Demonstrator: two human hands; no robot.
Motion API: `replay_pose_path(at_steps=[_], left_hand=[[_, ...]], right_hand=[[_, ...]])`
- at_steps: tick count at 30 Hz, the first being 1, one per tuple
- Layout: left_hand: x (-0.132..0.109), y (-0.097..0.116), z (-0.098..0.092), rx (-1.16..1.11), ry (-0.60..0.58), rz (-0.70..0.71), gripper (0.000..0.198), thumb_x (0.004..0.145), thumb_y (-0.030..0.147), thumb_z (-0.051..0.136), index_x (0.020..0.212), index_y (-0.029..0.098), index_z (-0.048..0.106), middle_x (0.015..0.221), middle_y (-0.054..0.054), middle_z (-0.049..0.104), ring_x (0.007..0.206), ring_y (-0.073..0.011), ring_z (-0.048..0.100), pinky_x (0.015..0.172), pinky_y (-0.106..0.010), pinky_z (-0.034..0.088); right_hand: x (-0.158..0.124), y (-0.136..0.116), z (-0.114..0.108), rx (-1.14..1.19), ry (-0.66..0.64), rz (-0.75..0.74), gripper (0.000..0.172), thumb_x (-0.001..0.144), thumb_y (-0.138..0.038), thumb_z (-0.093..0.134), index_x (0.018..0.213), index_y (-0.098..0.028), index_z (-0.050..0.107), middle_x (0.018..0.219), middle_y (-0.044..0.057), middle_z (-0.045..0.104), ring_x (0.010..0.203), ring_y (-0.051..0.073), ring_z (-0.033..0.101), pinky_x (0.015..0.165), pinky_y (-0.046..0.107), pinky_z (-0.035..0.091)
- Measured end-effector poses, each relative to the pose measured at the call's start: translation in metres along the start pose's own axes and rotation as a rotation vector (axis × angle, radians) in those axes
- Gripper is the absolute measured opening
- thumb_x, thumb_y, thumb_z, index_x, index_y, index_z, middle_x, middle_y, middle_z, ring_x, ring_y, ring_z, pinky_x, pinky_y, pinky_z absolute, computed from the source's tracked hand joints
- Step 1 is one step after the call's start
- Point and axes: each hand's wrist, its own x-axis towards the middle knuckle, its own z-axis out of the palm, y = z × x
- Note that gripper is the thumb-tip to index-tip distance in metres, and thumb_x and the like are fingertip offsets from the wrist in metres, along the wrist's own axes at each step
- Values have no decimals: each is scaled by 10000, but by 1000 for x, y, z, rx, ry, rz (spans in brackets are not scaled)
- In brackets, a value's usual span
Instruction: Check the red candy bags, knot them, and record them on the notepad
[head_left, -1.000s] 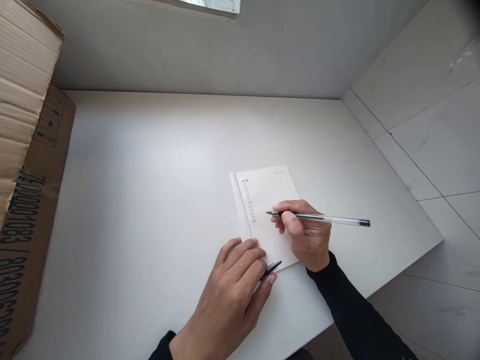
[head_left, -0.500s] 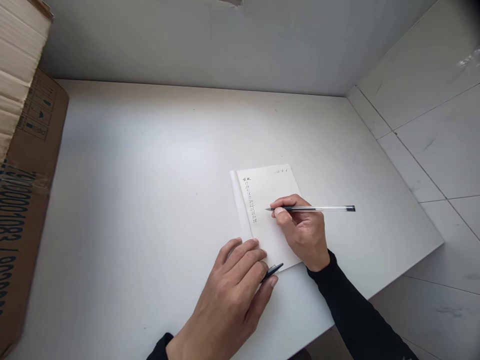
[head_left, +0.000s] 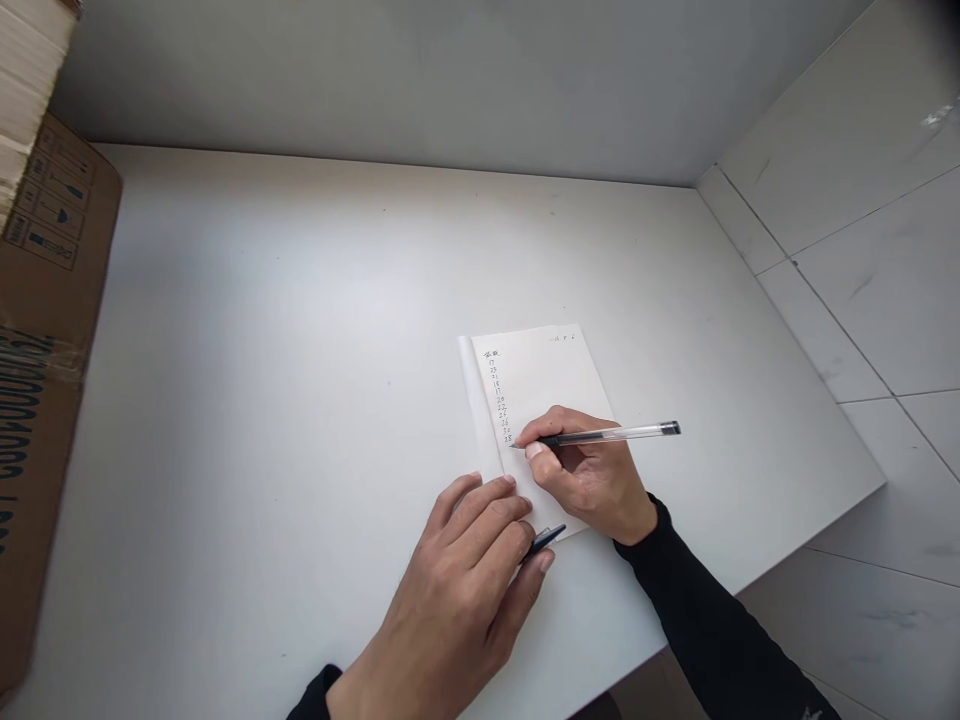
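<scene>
A small white notepad [head_left: 559, 375] lies on the white table, with a handwritten column of numbers down its left side and a few marks at its top right. My right hand [head_left: 589, 475] is closed around a clear-barrelled pen [head_left: 634, 432]; its tip is at the paper just below the last number, 28. My left hand [head_left: 476, 570] rests across the pad's lower left corner, fingertips on the paper. Between its thumb and index finger is a dark pen cap [head_left: 545, 540] with a clip. The palm side of that hand is hidden.
A cardboard box [head_left: 67, 300] with printed symbols stands at the table's left edge. Behind the table [head_left: 300, 350] rises a grey wall [head_left: 420, 90]. White tiles [head_left: 877, 240] line the right side, beyond the table's edge.
My right hand has moved left and slightly down with the pen, bringing its tip from the middle of the page to below the number column. My left hand stays in place.
</scene>
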Motion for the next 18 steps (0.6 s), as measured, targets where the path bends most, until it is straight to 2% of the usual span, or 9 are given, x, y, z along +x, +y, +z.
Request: replay_pose_path(at_steps=[4,10,18], left_hand=[[0,0,-1,-6,-9,-5,160,948,93,633,1092,156,663,1110,-48,741,1210,-199,621,1136,-386,392],[0,0,0,-9,-11,-4,156,950,93,634,1090,156,658,1117,-47,736,1219,-194,612,1142,-384,386],[-3,0,0,-18,-7,1,174,947,90,630,1103,164,652,1080,-43,731,1189,-197,618,1116,-394,421]], right_hand=[[0,-1,0,-13,4,-6,185,824,-83,601,891,-213,715,782,-14,678,633,109,571,555,253,474],[-1,-1,0,-15,27,-32,171,859,-130,627,923,-229,750,818,0,728,713,146,673,629,283,543],[-1,-1,1,-31,55,6,169,843,-127,618,881,-230,746,803,2,730,700,152,674,612,282,555]])
